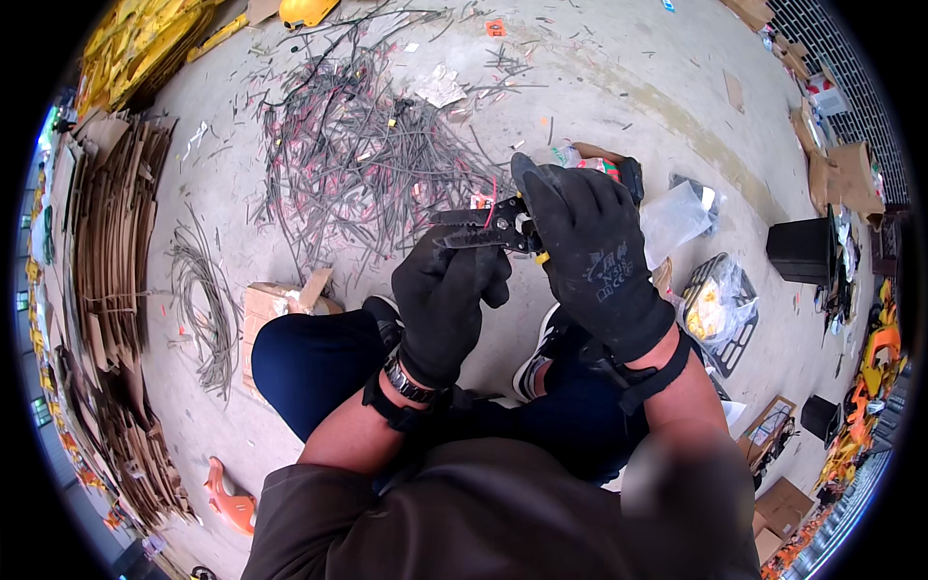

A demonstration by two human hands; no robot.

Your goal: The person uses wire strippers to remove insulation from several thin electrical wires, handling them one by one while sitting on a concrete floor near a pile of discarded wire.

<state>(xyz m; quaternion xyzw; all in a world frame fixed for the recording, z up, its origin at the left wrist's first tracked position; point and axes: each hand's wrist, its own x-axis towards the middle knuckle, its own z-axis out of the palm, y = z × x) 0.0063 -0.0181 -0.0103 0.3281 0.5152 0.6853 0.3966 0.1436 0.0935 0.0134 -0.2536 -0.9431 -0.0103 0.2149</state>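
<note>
My right hand point(598, 254), in a black work glove, is closed around the handles of a wire stripper point(482, 226). The tool's dark toothed jaws point left and stand apart. A thin red wire point(494, 203) crosses the upper jaw. Just below the jaws is my left hand point(453, 290), also gloved, its fingers bent and close together; whether it pinches the wire is hidden. Beyond both hands a large heap of grey cable pieces point(362, 159), mixed with red bits, lies on the concrete floor.
Flattened cardboard point(116, 239) is stacked at the left, beside a bundle of grey cable point(206, 319). A cardboard box point(268, 312) stands by my left knee. On the right are a black crate point(732, 333) with plastic bags and a black bin point(801, 249). Yellow parts point(138, 51) lie at upper left.
</note>
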